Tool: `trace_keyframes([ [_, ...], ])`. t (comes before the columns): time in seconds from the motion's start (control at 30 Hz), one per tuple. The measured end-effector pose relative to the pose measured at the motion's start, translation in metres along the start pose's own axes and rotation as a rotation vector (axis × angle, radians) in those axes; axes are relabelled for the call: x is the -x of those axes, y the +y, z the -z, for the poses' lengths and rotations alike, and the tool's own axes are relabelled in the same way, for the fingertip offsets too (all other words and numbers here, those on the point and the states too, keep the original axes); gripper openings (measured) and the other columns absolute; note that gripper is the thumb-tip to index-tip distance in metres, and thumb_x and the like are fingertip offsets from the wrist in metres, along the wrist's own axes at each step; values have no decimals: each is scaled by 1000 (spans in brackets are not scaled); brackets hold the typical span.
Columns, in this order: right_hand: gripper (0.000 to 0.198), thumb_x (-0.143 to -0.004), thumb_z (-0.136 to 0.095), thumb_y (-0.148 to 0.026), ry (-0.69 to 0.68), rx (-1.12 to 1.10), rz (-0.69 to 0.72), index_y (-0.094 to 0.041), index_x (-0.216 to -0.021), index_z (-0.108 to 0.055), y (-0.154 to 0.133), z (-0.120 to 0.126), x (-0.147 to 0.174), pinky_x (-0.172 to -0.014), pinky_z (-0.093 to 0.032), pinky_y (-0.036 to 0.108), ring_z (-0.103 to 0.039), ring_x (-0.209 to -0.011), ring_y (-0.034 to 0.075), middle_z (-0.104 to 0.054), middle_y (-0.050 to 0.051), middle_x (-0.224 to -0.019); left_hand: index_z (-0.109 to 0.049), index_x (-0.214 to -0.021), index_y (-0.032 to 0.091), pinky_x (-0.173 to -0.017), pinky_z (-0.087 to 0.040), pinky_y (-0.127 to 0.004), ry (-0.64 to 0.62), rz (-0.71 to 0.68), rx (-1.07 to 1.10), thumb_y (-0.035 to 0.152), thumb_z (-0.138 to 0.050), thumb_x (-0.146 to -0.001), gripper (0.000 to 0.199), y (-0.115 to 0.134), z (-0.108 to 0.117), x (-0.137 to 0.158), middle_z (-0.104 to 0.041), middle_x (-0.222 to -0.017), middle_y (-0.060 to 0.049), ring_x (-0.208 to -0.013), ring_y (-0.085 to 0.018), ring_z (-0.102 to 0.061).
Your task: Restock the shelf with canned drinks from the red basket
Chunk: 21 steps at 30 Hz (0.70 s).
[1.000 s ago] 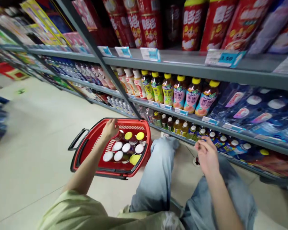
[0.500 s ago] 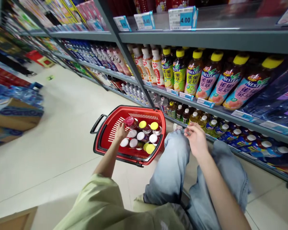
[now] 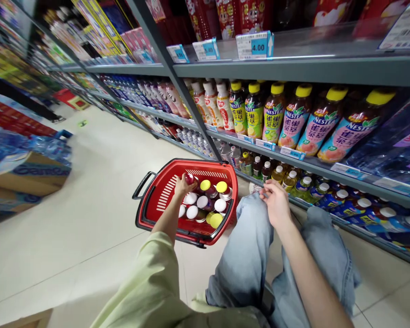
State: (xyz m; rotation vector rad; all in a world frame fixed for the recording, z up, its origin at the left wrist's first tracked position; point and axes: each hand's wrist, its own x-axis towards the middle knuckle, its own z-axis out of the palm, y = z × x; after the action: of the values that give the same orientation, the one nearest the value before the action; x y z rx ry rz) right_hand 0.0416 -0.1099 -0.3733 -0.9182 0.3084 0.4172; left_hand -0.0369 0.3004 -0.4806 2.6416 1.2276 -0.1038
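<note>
In the head view, a red shopping basket point(image 3: 157, 180) with black rims and handles stands on the floor. Inside are several jars with white lids point(image 3: 202, 202) and yellow lids point(image 3: 221, 187). My left hand point(image 3: 182, 187) reaches into the far left part of the basket, its fingers closed round a jar with a pinkish-red end point(image 3: 189, 178). This jar is beside and above the others; my fingers partly cover it. Over my bent knee, my right hand point(image 3: 275, 200) hangs with loosely bent fingers, somewhat apart, holding nothing.
A grey shelf rack point(image 3: 286, 68) runs along the right, with yellow-capped tea bottles point(image 3: 273, 111) and more drinks below. Cartons of bottled water point(image 3: 37, 177) stand on the left. Farther off is a red box point(image 3: 70, 98), near a person's leg point(image 3: 27, 102).
The view has shifted slightly, so shelf and basket appear lower. My left hand still holds the jar, now tilted differently and nearer the others. My right hand's fingers have curled a little more.
</note>
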Motion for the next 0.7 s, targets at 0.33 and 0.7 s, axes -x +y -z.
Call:
trace_keyframes([
  [0.33,26,-51,-75,-27,98,19,108,-19,-72,-63,-11,6,-12,-49,-41,19,-58,-55,10,-57,-6,-59,-52,-140,21,-105,-48,-43,151,-13,104,50,-77,-73,78,14,20,36,-49,-137,-17,-132,-36,-51],
  [0.7,32,-55,-74,-34,4,21,62,-19,-82,-67,1,7,-14,-52,-48,22,-66,-62,14,-70,0,-76,-68,-133,22,-111,-48,-42,184,-558,561,45,-90,-62,79,144,96,98,-62,-121,-10,-117,-28,-61],
])
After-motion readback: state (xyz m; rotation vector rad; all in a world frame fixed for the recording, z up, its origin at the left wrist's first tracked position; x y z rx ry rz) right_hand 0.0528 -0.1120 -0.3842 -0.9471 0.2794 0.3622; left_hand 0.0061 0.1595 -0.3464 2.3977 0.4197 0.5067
